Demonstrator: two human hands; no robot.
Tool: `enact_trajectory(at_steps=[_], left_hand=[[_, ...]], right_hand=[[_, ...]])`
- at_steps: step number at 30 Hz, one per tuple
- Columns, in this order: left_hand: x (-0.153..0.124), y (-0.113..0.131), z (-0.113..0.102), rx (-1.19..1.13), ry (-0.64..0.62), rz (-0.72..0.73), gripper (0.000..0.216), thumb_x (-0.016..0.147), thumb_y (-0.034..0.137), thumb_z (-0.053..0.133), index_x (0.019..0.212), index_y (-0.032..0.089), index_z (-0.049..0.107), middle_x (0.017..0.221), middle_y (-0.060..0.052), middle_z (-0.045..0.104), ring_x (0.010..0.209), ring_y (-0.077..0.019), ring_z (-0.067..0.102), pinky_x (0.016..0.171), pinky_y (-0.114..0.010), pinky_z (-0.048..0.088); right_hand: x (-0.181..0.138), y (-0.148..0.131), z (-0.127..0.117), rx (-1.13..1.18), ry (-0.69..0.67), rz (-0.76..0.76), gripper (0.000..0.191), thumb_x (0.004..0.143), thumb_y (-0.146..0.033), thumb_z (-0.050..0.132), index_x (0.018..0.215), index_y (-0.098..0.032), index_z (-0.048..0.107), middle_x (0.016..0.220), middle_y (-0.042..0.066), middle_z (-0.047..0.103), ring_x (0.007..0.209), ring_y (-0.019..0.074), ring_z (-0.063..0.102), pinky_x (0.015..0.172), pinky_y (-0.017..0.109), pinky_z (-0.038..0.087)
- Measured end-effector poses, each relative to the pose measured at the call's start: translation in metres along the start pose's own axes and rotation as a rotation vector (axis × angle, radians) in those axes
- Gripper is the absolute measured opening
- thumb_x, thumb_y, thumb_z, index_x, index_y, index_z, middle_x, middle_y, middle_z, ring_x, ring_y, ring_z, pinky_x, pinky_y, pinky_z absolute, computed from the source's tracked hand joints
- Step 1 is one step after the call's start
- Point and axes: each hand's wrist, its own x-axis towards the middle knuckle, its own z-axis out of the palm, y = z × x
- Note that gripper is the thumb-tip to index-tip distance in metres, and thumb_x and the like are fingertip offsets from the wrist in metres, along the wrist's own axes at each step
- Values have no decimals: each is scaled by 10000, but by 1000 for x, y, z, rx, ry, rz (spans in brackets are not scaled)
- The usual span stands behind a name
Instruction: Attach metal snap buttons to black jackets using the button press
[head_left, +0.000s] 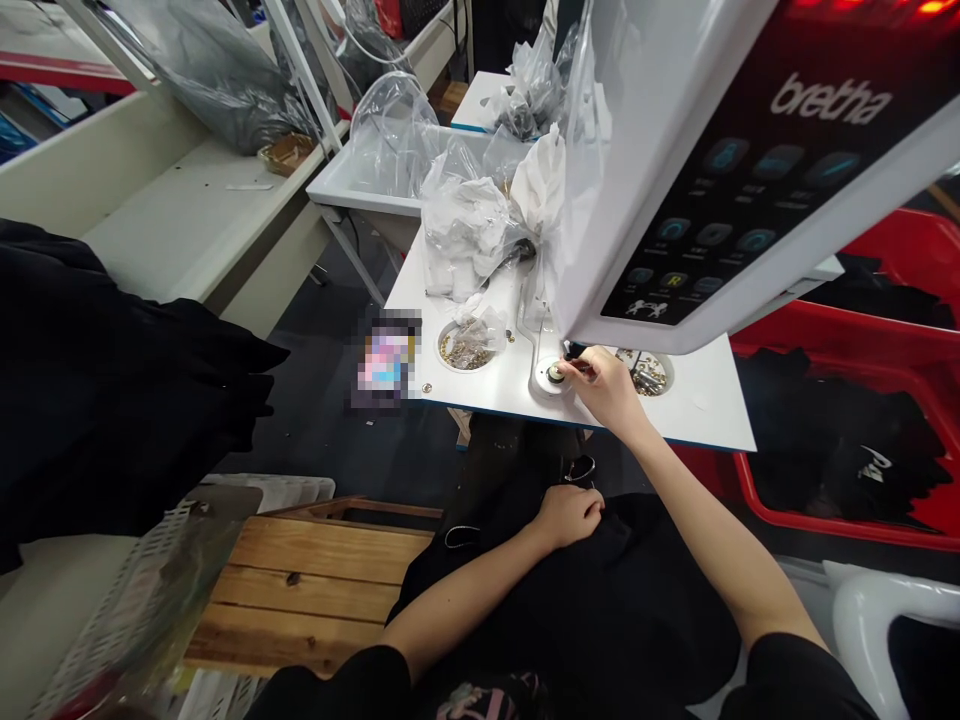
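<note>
My right hand reaches to the white machine table and pinches a small dark red-tipped tool or part against the round die under the machine head. My left hand rests closed on black fabric in my lap, its fingers bunched into the cloth. A round dish of small brass fasteners sits left of the die. Another dish of metal parts lies just right of my right hand.
Crumpled clear plastic bags pile at the back of the table. A red crate with black garments stands at right. A wooden stool and a plastic basket are at lower left. Black cloth hangs at left.
</note>
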Motion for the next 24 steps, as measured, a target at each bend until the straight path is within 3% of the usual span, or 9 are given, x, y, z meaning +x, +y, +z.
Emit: enact_trajectory(at_steps=[11, 24], left_hand=[[-1, 3, -3, -14, -1, -8, 238, 834, 221, 439, 924, 242, 659, 863, 13, 710, 822, -174, 650, 686, -256, 452], [-1, 5, -5, -5, -9, -14, 239, 847, 229, 436, 935, 246, 658, 858, 14, 707, 816, -174, 648, 687, -252, 453]], right_hand=[[-4, 6, 5, 69, 24, -6, 199, 825, -357, 531, 726, -189, 569, 772, 31, 583, 609, 140, 475, 589, 274, 376], [-5, 2, 1, 115, 17, 22, 183, 809, -353, 541, 739, -189, 579, 769, 37, 599, 656, 158, 513, 627, 285, 409]])
